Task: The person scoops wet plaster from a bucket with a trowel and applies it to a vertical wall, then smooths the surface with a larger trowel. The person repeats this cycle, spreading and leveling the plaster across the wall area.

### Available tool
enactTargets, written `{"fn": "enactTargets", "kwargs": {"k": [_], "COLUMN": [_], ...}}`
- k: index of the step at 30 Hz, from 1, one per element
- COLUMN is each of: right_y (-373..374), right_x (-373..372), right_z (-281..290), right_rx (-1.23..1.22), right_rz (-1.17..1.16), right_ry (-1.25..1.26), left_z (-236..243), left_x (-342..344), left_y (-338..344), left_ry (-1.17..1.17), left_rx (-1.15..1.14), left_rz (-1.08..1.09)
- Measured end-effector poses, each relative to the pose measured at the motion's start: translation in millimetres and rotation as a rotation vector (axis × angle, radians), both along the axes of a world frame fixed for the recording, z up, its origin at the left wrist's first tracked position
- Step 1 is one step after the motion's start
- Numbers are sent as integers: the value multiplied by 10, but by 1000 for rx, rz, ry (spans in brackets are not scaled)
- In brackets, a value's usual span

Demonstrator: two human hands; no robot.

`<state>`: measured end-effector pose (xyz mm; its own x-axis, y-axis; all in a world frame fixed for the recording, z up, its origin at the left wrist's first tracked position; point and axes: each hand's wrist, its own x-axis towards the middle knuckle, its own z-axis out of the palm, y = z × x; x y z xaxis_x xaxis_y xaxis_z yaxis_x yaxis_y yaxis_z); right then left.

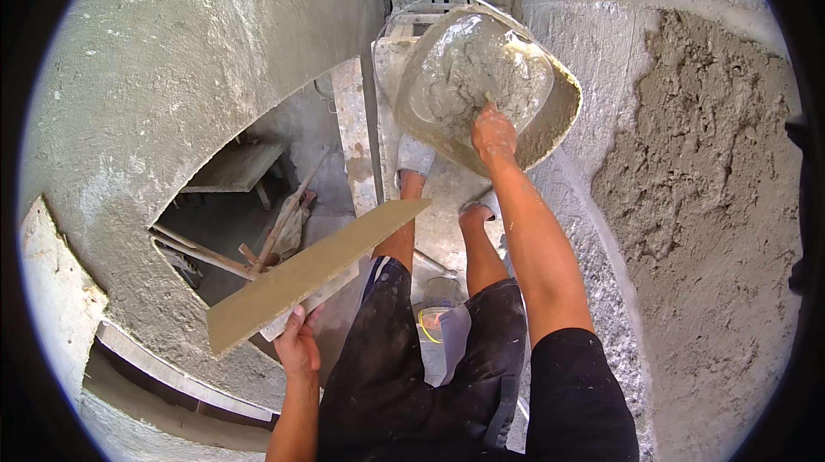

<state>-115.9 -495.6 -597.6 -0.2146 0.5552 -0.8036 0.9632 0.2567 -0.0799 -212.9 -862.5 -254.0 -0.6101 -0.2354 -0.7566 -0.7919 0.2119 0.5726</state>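
On the left, my left hand (297, 340) is closed around the pale grip under a long, flat, tan plastering float (318, 271). The float is tilted, its right end higher in the view, and its broad face bears no heap of mortar. Straight ahead stands a large mortar-crusted bucket (563, 110) with a thin wire handle. Wet grey mortar (455, 75) lies inside. My right hand (495, 135) reaches over the near rim, fingers closed on a mortar-coated hand tool. Its working end is covered by the mortar, so its exact kind is hidden.
Fresh rough mortar (696, 152) covers part of the right wall. The curved plastered wall (155, 75) on the left has an opening with a wooden table (232, 168) and poles beyond. My feet stand on a narrow plank; a small bucket (431, 323) sits below between my legs.
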Motion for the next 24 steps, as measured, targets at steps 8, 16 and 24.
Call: {"fn": "enactTargets", "kwargs": {"k": [8, 16, 24], "right_y": [398, 386, 308], "right_x": [23, 125, 32], "right_z": [88, 51, 211], "right_rx": [-31, -39, -53], "right_rz": [388, 262, 206], "right_ry": [31, -76, 115], "left_z": [0, -8, -43], "left_x": [-41, 16, 18], "left_y": [-18, -19, 31], "left_ry": [3, -11, -20], "left_rx": [-10, -24, -35], "left_rz": [-34, -63, -56]}}
